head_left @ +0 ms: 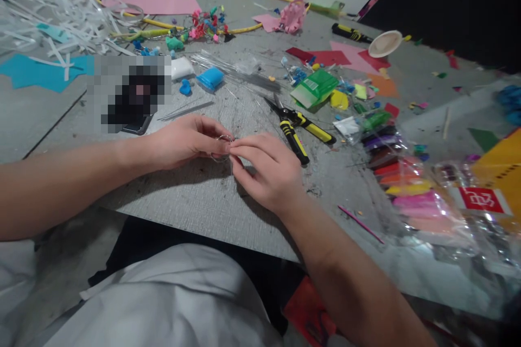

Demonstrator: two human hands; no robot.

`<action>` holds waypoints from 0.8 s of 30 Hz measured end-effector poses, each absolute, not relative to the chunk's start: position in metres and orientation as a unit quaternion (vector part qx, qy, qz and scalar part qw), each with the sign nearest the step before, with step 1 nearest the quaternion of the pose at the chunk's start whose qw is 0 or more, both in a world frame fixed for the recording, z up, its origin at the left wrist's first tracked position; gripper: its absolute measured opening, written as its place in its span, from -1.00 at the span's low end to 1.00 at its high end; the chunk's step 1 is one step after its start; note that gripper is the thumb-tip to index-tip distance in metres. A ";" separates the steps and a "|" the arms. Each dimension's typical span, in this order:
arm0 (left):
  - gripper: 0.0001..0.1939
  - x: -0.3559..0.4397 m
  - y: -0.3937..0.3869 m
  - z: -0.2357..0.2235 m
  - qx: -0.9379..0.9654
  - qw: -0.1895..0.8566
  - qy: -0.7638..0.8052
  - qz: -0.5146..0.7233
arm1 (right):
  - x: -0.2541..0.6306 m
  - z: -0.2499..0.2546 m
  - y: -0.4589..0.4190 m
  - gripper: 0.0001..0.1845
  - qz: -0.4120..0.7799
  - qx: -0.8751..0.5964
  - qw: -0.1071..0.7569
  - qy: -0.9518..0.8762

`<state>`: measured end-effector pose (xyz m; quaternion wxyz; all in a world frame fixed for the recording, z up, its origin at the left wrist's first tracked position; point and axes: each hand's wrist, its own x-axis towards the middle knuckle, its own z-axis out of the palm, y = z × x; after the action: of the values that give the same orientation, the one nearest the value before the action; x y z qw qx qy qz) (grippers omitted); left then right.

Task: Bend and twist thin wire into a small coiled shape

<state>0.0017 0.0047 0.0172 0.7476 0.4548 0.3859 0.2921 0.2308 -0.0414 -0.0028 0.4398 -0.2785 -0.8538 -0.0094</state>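
Observation:
My left hand [195,141] and my right hand [266,168] meet fingertip to fingertip above the near part of the table. Between them is a thin silver wire [220,159] bent into loops. The left thumb and fingers pinch the wire from one side. On the other side the right thumb and fingertips close on it, with a short wire end pointing down. Much of the wire is hidden by the fingers. Just right of the hands lie pliers [299,126] with black and yellow handles, jaws apart. Straight lengths of wire [185,111] rest behind my left hand.
A phone [138,123], partly pixelated, lies behind my left forearm. Blue clay packet [210,78], green packet [315,88] and wire bundle [240,73] are farther back. Colored clay packs [419,200] and a pink stick [360,224] lie right. White paper strips [69,16] heap at far left.

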 end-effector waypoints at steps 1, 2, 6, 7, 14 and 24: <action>-0.83 0.002 0.005 0.017 0.459 0.745 0.386 0.291 | 0.232 -0.003 -0.040 -0.81 -0.013 -0.279 0.436 -0.855; -0.83 0.001 0.005 0.017 0.464 0.742 0.388 0.288 | 0.233 -0.003 -0.039 -0.82 -0.017 -0.280 0.432 -0.857; -0.86 0.002 0.007 0.016 0.478 0.738 0.384 0.283 | 0.236 -0.001 -0.037 -0.84 -0.033 -0.274 0.421 -0.864; -0.86 0.002 0.007 0.016 0.480 0.741 0.376 0.282 | 0.237 -0.001 -0.036 -0.84 -0.039 -0.272 0.419 -0.866; -0.75 0.003 0.010 0.005 0.484 0.727 0.384 0.298 | 0.234 0.000 -0.038 -0.85 -0.074 -0.281 0.406 -0.866; -0.74 0.002 0.007 0.015 0.465 0.737 0.391 0.296 | 0.227 -0.005 -0.046 -0.83 -0.024 -0.329 0.439 -0.836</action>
<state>0.0019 0.0070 0.0147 0.7372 0.4648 0.3914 0.2956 0.2269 -0.0459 -0.0052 0.4389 -0.3287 -0.8359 -0.0239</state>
